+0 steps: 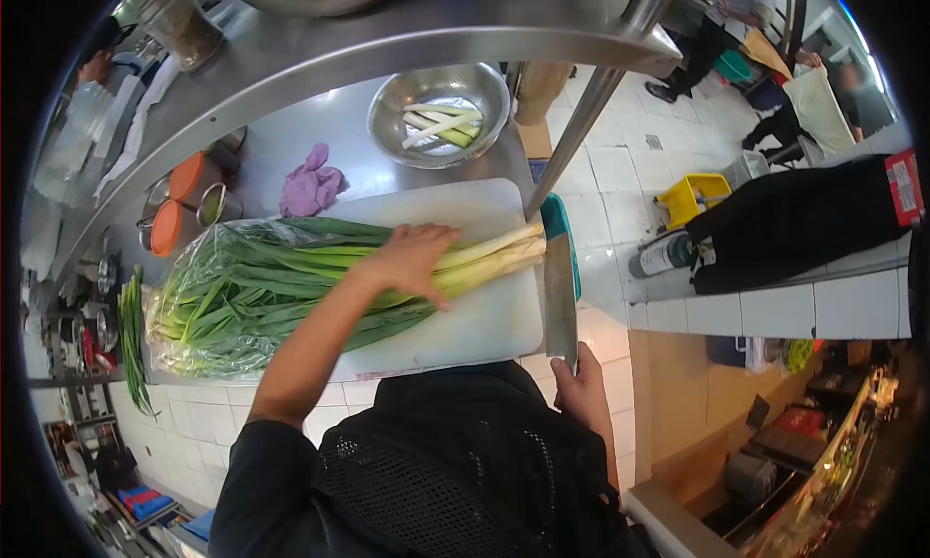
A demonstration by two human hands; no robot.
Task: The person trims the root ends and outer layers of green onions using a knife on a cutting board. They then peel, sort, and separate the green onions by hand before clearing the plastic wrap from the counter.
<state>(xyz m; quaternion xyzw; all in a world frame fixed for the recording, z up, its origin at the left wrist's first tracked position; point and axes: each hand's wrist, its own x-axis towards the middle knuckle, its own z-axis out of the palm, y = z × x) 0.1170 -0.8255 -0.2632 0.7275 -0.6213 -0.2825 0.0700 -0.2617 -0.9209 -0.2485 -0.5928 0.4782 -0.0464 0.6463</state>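
Note:
A large bunch of leeks (320,272) lies across a white cutting board (475,330), its leafy end inside a clear plastic bag (184,345). The pale stalk ends (509,253) reach the board's right edge. My left hand (412,263) rests on top of the bunch with its fingers spread. In my right hand (581,388) is the handle of a cleaver (560,296), whose broad blade points away from me, just beyond the board's right edge and close to the stalk ends. Under that edge, part of a teal bin (562,219) shows.
Behind the board stand a perforated metal bowl (383,122) holding cut leek pieces, a crumpled purple cloth (310,182) and orange-lidded containers (172,229). A steel shelf (407,49) and its post (581,132) frame the far side. Two people are at the upper right.

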